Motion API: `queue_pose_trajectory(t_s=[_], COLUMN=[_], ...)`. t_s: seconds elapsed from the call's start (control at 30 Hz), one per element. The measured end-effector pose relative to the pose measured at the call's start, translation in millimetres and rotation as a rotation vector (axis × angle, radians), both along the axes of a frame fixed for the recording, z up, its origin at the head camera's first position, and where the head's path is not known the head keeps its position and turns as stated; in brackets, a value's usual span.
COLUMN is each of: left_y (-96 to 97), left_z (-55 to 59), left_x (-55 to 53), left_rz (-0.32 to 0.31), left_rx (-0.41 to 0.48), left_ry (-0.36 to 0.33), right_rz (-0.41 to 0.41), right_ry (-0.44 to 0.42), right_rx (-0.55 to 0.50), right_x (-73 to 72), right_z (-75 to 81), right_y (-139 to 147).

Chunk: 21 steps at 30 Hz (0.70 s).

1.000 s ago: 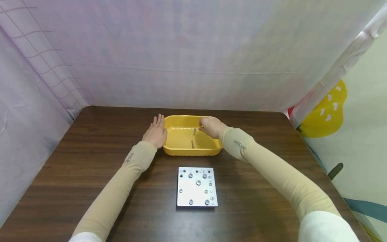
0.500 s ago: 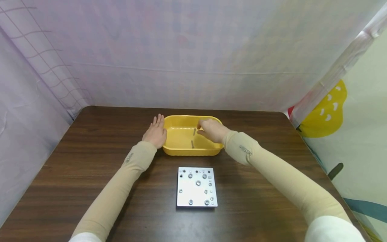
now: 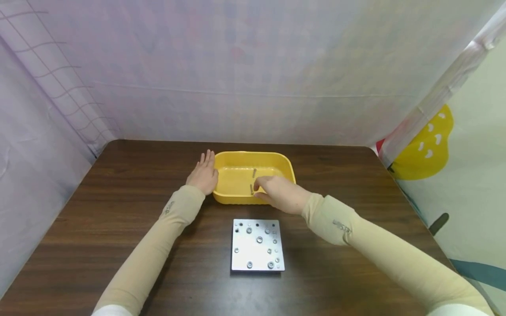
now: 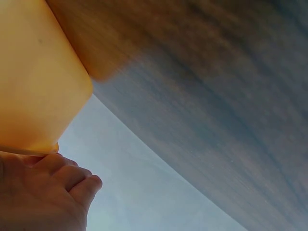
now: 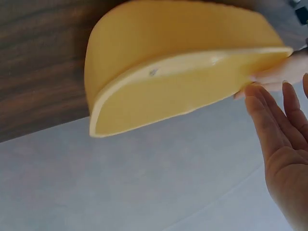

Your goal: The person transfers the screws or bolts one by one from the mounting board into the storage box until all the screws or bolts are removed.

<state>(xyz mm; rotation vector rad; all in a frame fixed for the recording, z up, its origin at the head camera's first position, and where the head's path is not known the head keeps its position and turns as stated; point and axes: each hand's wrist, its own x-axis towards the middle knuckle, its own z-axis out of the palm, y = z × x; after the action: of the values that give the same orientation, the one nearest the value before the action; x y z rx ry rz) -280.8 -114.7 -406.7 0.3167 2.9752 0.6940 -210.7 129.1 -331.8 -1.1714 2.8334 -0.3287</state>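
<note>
A yellow tray (image 3: 235,199) stands on the table with two small grey screws lying in it, a far screw (image 3: 254,173) and a near screw (image 3: 251,189). My left hand (image 3: 203,176) rests along the tray's left rim, fingers straight. Over the front right of the tray is my right hand (image 3: 280,193), its thumb and forefinger apart and pointing at the near screw. Nothing shows between those fingers. In the right wrist view that hand (image 5: 284,144) appears with loosely bent fingers beside the tray (image 5: 178,29).
Closer to the person, a square silver metal plate (image 3: 253,256) lies flat, with several socket-head screws and holes in its face. The dark wooden table (image 3: 118,197) ends at a pale cloth backdrop (image 3: 237,87). Another printed cloth (image 3: 474,175) hangs at the right.
My right hand has moved from the far right of the tray toward its front rim, near the closer screw, and its thumb and forefinger have spread. My left hand has stayed at the left rim.
</note>
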Motion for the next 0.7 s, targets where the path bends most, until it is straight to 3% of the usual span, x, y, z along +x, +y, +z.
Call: queue_pose_trajectory(t_s=[0.23, 0.7], left_y=[0.6, 1.0], left_z=[-0.7, -0.5], left_x=[0.8, 0.6], left_rz=[-0.003, -0.004], left_rx=[0.004, 0.005], left_ry=[0.003, -0.001], right_rz=[0.068, 0.182], right_ry=[-0.014, -0.038], right_rx=[-0.024, 0.072], right_x=[25.1, 53.5], right_z=[-8.7, -30.2], right_y=[3, 8])
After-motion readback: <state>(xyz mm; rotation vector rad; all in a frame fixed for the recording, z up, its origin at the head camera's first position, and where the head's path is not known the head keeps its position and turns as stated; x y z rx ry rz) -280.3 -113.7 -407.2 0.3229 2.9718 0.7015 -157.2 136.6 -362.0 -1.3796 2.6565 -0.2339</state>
